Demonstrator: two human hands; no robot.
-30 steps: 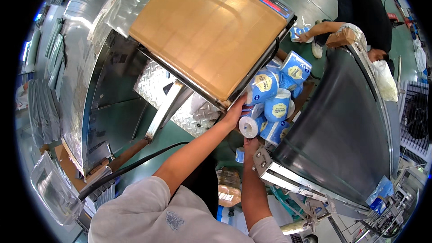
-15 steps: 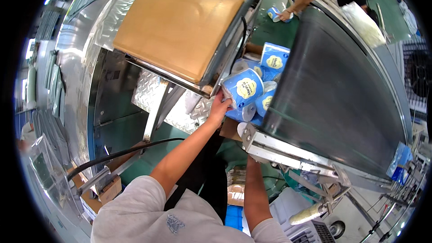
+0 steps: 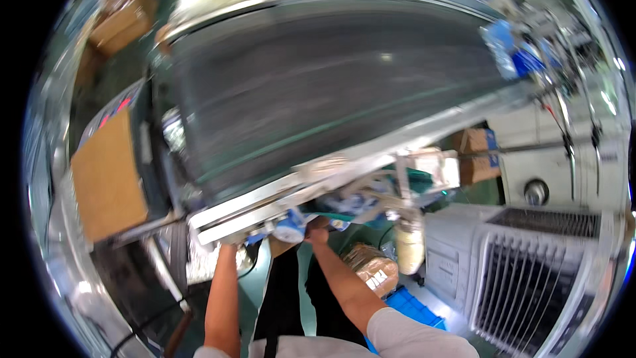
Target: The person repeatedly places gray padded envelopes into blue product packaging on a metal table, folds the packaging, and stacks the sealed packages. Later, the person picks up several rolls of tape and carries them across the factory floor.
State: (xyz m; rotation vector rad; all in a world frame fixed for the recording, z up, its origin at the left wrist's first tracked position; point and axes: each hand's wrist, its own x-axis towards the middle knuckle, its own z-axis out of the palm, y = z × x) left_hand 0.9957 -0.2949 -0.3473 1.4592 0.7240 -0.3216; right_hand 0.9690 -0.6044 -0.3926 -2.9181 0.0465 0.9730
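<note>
My left hand (image 3: 228, 248) reaches in under the near end of the conveyor's metal frame (image 3: 258, 215); its fingers are hidden there. Beside the brown cardboard box (image 3: 281, 246) below that frame is my right hand (image 3: 318, 231), blurred, so what its fingers do cannot be made out. A blue and white wrapped roll (image 3: 289, 229) shows at the box's top, between my two hands and closer to the right one. Most of the box's contents are covered by the conveyor.
The dark conveyor belt (image 3: 344, 86) spans the view ahead. A scale with a tan top (image 3: 109, 179) stands at left. At right is a grey air cooler (image 3: 523, 272); a taped brown package (image 3: 371, 268) and blue crate (image 3: 414, 308) sit low beside my legs.
My view has swung right, so the scale now lies far left. My left hand has left the wrapped roll it was touching and gone under the conveyor frame; my right hand has come into view.
</note>
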